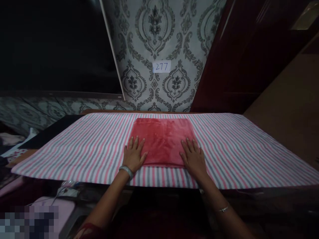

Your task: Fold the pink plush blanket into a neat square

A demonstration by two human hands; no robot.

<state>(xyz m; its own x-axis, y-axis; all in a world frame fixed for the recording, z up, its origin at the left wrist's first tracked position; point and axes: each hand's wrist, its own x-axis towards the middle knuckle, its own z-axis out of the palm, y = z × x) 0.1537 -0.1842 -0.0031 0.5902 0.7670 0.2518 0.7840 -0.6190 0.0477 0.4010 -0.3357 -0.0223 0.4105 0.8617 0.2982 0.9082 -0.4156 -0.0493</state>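
Note:
A red, plush-looking folded cloth [161, 142] lies flat on a striped tablecloth [99, 149] in pink, grey and white. On the cloth's near left corner rests my left hand [134, 155], palm down with fingers spread. My right hand [194, 157] lies the same way on the near right corner. Neither hand grips anything. Along the near edge the folded layers show as a thick rim. What kind of item the cloth is, I cannot tell.
A large dark screen [54, 46] stands at the back left. Patterned wallpaper with a paper label [161, 66] reading 277 is behind the table. A dark red glossy panel [231, 59] rises at the right. Clothes [12, 139] lie at the far left.

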